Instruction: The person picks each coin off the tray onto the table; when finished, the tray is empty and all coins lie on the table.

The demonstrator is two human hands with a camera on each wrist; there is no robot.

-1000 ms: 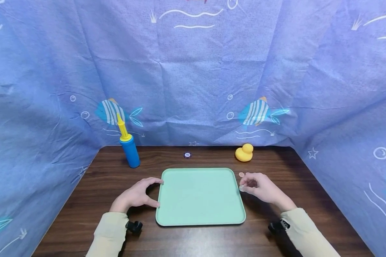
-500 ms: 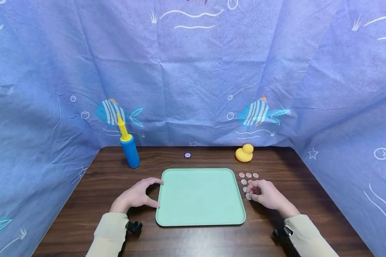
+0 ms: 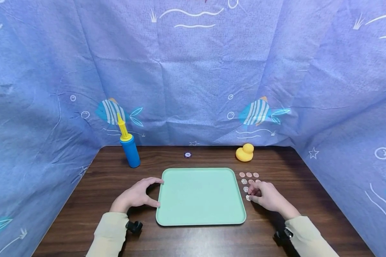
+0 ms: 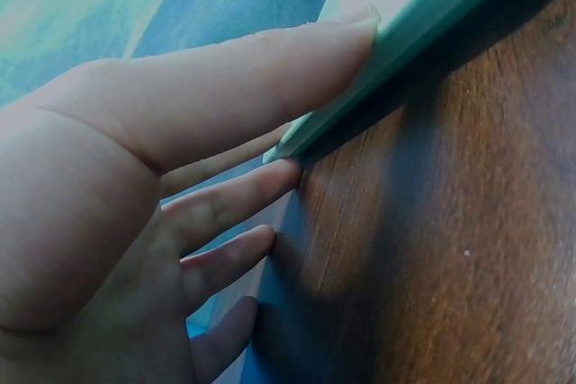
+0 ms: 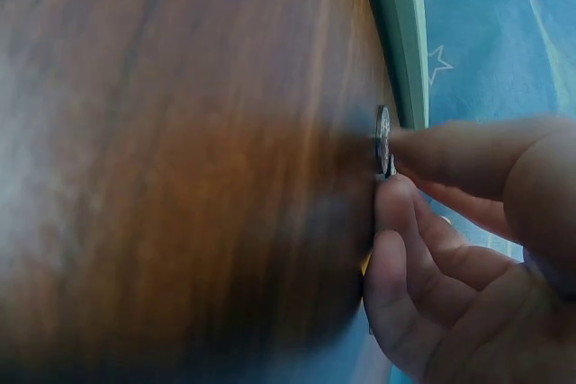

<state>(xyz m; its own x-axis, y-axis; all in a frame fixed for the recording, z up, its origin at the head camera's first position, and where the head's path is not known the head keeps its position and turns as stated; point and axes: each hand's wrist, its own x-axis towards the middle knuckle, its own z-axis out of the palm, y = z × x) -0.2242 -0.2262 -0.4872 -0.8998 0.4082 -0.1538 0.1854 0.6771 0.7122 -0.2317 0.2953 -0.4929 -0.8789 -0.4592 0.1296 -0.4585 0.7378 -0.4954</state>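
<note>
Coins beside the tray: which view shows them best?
The head view: the coins lie in a cluster right of the tray, by the right hand. The right wrist shows one coin edge-on at the fingertips. The left wrist shows none.

1. A mint-green tray [image 3: 200,200] lies at lower centre on the dark wooden table [image 3: 93,185].
2. The left hand [image 3: 135,197] rests against the tray's left edge.
3. The right hand [image 3: 266,197] touches coins [image 3: 249,175] just right of the tray.
4. A blue pump [image 3: 129,147] stands at centre left, and a yellow duck [image 3: 245,152] at centre right.
</note>
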